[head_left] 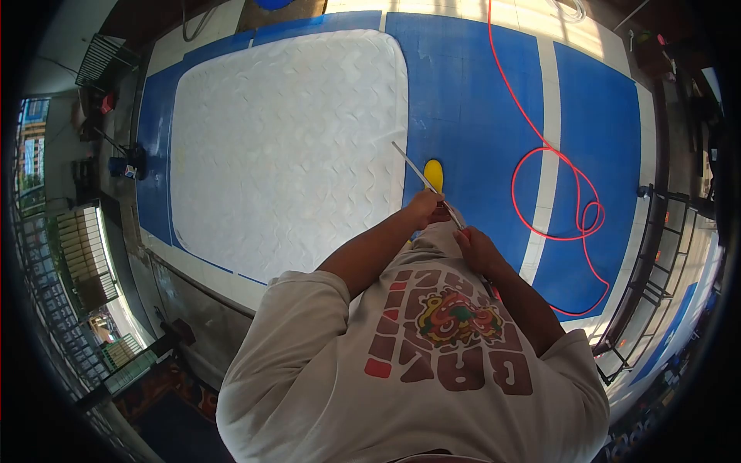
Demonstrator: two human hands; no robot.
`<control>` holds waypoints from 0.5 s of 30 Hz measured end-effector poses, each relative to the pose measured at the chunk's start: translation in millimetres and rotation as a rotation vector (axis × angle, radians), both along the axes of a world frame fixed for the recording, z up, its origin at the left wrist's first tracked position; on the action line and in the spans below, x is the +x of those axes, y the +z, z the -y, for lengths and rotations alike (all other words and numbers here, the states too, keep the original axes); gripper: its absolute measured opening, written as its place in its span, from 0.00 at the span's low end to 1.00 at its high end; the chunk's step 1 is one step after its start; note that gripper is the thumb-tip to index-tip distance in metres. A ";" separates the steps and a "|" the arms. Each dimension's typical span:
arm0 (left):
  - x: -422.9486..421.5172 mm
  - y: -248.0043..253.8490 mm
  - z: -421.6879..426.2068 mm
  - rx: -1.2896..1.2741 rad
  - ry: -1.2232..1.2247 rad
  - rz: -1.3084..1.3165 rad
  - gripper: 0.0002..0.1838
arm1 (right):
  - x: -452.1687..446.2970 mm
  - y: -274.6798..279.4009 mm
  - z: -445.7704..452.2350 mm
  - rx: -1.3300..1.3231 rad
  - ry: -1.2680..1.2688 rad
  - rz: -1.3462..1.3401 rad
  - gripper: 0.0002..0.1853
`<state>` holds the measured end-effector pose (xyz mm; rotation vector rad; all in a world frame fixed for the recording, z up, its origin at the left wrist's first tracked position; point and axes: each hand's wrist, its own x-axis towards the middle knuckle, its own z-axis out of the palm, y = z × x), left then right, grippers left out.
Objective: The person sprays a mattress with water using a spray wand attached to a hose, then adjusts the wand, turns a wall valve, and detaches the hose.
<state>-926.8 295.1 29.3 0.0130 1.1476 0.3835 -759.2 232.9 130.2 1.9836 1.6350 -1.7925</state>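
Observation:
My left hand (424, 209) is closed around a thin grey rod (413, 164), whose far end reaches over the right edge of a white quilted mattress (289, 154). Closer to my body, my right hand (475, 248) grips the same rod near its lower end. The mattress lies flat on the blue floor. Just beyond my hands a yellow boot tip (434, 175) shows on the floor, partly hidden by the rod and my left hand.
A red hose (525, 221) runs down from the top and loops over the blue floor (471, 92) at the right. Metal railings (660, 266) stand at the right edge. A dark object (127, 163) sits left of the mattress.

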 end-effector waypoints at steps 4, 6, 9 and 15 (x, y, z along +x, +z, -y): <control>3.5 2.6 -42.6 0.014 -0.011 -0.036 0.06 | 5.1 -1.7 -42.5 -0.015 0.006 -0.018 0.21; 7.6 2.7 -61.5 0.010 -0.003 -0.057 0.06 | 9.5 -6.0 -61.3 0.015 -0.010 -0.039 0.21; 15.0 2.1 -92.4 0.042 0.009 -0.075 0.06 | 17.0 -5.9 -91.8 0.023 0.009 -0.033 0.20; 36.2 10.5 -116.3 0.126 0.035 -0.119 0.06 | 33.3 -4.0 -117.2 -0.021 -0.015 -0.049 0.19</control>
